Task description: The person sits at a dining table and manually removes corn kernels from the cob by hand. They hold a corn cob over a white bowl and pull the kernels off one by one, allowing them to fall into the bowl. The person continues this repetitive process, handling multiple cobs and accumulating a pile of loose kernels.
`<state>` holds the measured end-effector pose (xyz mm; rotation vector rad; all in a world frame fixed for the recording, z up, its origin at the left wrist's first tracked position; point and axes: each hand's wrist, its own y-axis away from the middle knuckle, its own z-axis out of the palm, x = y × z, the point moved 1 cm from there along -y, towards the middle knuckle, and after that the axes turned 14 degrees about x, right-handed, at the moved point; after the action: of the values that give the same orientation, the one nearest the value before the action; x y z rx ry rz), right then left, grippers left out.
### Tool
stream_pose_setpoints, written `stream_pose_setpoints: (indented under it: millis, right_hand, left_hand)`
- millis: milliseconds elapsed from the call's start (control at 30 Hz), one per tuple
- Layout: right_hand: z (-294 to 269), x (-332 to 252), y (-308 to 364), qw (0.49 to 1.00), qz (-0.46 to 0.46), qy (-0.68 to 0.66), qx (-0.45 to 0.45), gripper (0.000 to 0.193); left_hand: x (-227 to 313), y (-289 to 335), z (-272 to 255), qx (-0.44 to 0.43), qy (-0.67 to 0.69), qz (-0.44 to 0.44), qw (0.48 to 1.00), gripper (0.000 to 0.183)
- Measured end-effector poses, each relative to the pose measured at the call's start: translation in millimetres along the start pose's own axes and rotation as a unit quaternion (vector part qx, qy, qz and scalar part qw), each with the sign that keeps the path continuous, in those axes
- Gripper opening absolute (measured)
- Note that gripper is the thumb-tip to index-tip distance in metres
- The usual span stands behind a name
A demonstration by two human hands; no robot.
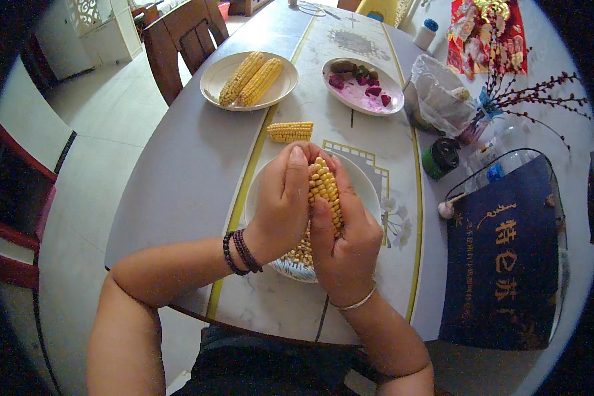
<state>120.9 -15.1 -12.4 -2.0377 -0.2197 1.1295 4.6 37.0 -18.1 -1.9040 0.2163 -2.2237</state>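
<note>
Between both hands I hold a yellow corn cob, tilted upright over a white plate. My left hand is closed around the cob's left side, its thumb pointing up near the top. My right hand grips the other side, with the thumb pressed on the rows of kernels. Loose corn kernels lie in the plate below, partly hidden by my hands. Just beyond the plate, a short piece of corn cob rests on the table.
Two whole cobs lie on a white plate at the far left. Another plate holds dark red fruit pieces. Along the right are a dark jar, a plastic-bagged container, red-berried branches and a dark blue bag. A wooden chair stands far left.
</note>
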Motion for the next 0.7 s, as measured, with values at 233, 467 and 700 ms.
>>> stream_pose_setpoints:
  millis: [233, 467, 700]
  right_hand:
    - [-14, 0, -14, 0.999, 0.022, 0.039, 0.024, 0.044]
    - [-10, -1, -13, 0.999, 0.044, 0.029, -0.01, 0.044]
    - [-3, -2, -4, 0.996, 0.057, -0.055, -0.028, 0.047]
  left_hand:
    - [3, 1, 10, -0.041, 0.086, -0.044, 0.994, 0.039]
    - [5, -5, 3, -0.064, -0.049, 0.051, 0.995, 0.037]
    - [2, -10, 2, -0.052, -0.115, 0.225, 0.966, 0.036]
